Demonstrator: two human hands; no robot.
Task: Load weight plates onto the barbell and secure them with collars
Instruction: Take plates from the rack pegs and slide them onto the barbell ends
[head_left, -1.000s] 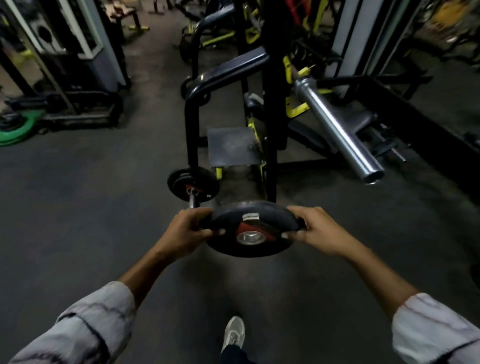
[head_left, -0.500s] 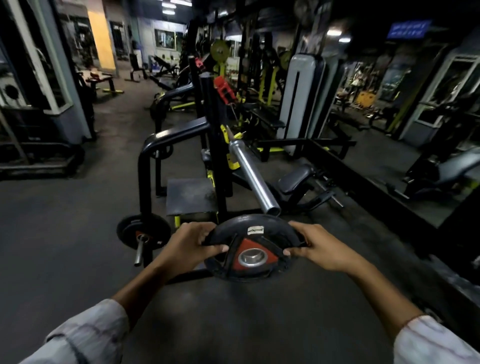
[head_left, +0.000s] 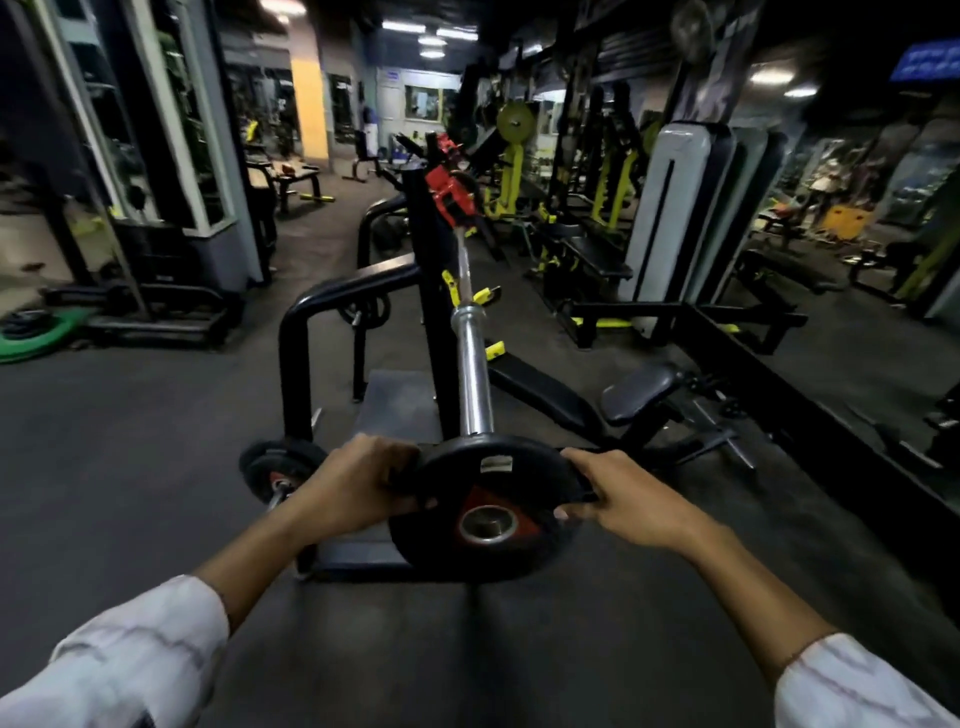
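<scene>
Both hands (head_left: 488, 499) grip the plate (head_left: 488, 506), hiding the barbell sleeve (head_left: 471, 374) end.

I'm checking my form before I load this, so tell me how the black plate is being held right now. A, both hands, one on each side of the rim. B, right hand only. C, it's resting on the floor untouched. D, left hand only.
A: the left hand and the right hand grip opposite edges of the weight plate, held up in front of the barbell sleeve.
</scene>
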